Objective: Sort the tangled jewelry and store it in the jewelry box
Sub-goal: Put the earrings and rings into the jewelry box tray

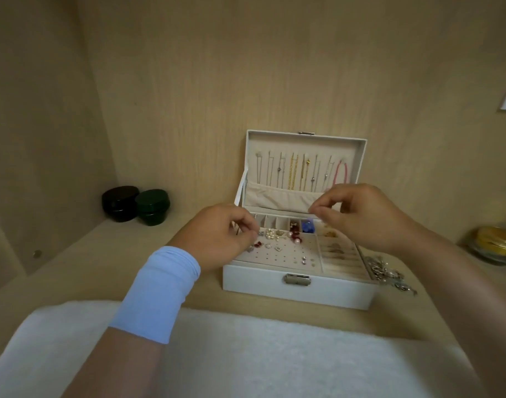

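Observation:
A white jewelry box (297, 291) stands open on a wooden shelf, its raised lid (303, 145) hung with several necklaces. Earrings, pearls and red stones lie on the perforated tray (286, 252); ring rolls fill the right side. My left hand (226, 237), with a light blue wristband, hovers over the tray's left part with fingertips pinched together. My right hand (361, 216) is held above the box's back compartments, thumb and forefinger pinched. Whatever they pinch is too thin or small to make out. A tangled heap of silver jewelry (389, 272) lies right of the box.
Two dark round tins, one black (121, 203) and one green (153, 206), sit at the back left. A gold-lidded container (496, 245) stands at the right edge. A white fluffy cloth (246, 354) covers the front. Wooden walls close in the back and left.

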Motion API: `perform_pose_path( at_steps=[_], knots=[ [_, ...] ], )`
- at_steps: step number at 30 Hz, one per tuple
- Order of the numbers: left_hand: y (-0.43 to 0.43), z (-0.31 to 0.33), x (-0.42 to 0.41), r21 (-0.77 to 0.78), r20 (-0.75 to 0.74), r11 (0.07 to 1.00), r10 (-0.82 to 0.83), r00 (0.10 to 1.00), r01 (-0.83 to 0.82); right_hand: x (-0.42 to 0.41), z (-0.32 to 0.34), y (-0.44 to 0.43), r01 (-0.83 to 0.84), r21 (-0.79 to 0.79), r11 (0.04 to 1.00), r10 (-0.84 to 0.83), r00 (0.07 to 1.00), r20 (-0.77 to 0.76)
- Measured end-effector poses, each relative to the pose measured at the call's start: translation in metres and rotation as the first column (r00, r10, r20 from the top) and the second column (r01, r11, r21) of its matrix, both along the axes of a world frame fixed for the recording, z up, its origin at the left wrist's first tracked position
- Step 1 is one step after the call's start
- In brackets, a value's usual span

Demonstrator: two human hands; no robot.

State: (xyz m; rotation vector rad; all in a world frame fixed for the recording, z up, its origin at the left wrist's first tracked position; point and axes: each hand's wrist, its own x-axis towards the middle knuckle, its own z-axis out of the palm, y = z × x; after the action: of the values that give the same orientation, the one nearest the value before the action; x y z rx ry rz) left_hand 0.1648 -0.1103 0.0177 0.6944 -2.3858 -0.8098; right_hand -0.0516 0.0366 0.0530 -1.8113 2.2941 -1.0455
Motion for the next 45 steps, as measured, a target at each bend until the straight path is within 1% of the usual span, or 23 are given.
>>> perform_pose_path(
  at_steps=[3,5,7,9,10,12,15,18,21,25,27,29,31,33,35,37,38,39,41,43,44,45],
  knots=[
    [0.016,0.009,-0.022,-0.050,-0.070,0.997,-0.055,0.996,0.052,-0.039,0.004,0.027,0.103,0.058,0.993,-0.102,0.995,-0.020],
    [0.031,0.017,-0.046,-0.054,-0.061,0.993,-0.107,0.992,0.104,-0.063,0.003,0.046,0.158,0.097,0.983,-0.156,0.987,-0.025],
    [0.046,0.024,-0.072,-0.018,-0.056,0.986,-0.168,0.984,0.168,-0.084,-0.002,0.061,0.188,0.147,0.971,-0.184,0.982,-0.040],
    [0.061,0.028,-0.103,-0.007,-0.055,0.973,-0.232,0.971,0.232,-0.102,-0.009,0.071,0.204,0.231,0.951,-0.194,0.979,-0.068],
    [0.068,0.029,-0.119,-0.028,-0.035,0.966,-0.256,0.966,0.255,-0.110,-0.015,0.074,0.214,0.267,0.940,-0.199,0.977,-0.082],
    [0.081,0.028,-0.149,-0.074,0.033,0.953,-0.293,0.956,0.295,-0.125,-0.026,0.074,0.231,0.297,0.927,-0.204,0.972,-0.120],
    [0.092,0.023,-0.190,-0.075,0.161,0.941,-0.315,0.935,0.330,-0.137,-0.045,0.068,0.221,0.330,0.918,-0.177,0.971,-0.159],
    [0.096,0.016,-0.221,-0.128,0.330,0.939,-0.263,0.907,0.319,-0.144,-0.065,0.059,0.190,0.346,0.919,-0.148,0.978,-0.145],
    [0.097,0.009,-0.241,-0.181,0.473,0.933,-0.196,0.859,0.312,-0.148,-0.079,0.055,0.182,0.307,0.934,-0.157,0.982,-0.104],
    [0.096,-0.001,-0.254,-0.184,0.519,0.936,-0.166,0.838,0.300,-0.151,-0.084,0.055,0.222,0.272,0.936,-0.213,0.975,-0.065],
    [0.095,-0.006,-0.258,-0.198,0.509,0.941,-0.141,0.849,0.275,-0.156,-0.085,0.057,0.239,0.258,0.936,-0.246,0.969,-0.007],
    [0.095,-0.008,-0.259,-0.191,0.464,0.946,-0.149,0.873,0.263,-0.160,-0.085,0.059,0.248,0.184,0.951,-0.274,0.953,0.130],
    [0.093,-0.007,-0.259,-0.123,0.375,0.962,-0.182,0.909,0.244,-0.159,-0.080,0.060,0.234,0.060,0.970,-0.240,0.906,0.350],
    [0.090,-0.004,-0.257,-0.050,0.262,0.978,-0.183,0.947,0.203,-0.154,-0.071,0.060,0.245,-0.008,0.969,-0.205,0.829,0.521],
    [0.088,-0.002,-0.254,-0.001,0.161,0.988,-0.155,0.975,0.157,-0.148,-0.064,0.060,0.239,-0.013,0.971,-0.182,0.772,0.609],
    [0.086,-0.001,-0.248,0.125,0.088,0.979,-0.175,0.981,0.163,-0.143,-0.060,0.058,0.230,-0.008,0.973,-0.169,0.736,0.655],
    [0.085,-0.001,-0.244,0.173,0.067,0.970,-0.183,0.981,0.169,-0.143,-0.059,0.057,0.235,-0.006,0.972,-0.172,0.729,0.663],
    [0.085,-0.001,-0.241,0.187,0.050,0.968,-0.178,0.983,0.165,-0.143,-0.060,0.055,0.251,-0.002,0.968,-0.188,0.732,0.655],
    [0.081,-0.001,-0.236,0.107,0.034,0.987,-0.123,0.992,0.118,-0.144,-0.065,0.051,0.294,0.017,0.956,-0.249,0.774,0.583],
    [0.077,0.001,-0.231,0.003,0.020,0.998,-0.062,0.998,0.062,-0.144,-0.072,0.049,0.279,0.071,0.958,-0.285,0.884,0.370],
    [0.075,0.002,-0.229,-0.014,0.020,0.999,-0.052,0.998,0.052,-0.143,-0.076,0.048,0.246,0.115,0.963,-0.268,0.927,0.263],
    [0.074,0.002,-0.228,-0.023,0.030,0.998,-0.049,0.998,0.050,-0.140,-0.078,0.048,0.218,0.172,0.961,-0.249,0.950,0.186]
  ],
)
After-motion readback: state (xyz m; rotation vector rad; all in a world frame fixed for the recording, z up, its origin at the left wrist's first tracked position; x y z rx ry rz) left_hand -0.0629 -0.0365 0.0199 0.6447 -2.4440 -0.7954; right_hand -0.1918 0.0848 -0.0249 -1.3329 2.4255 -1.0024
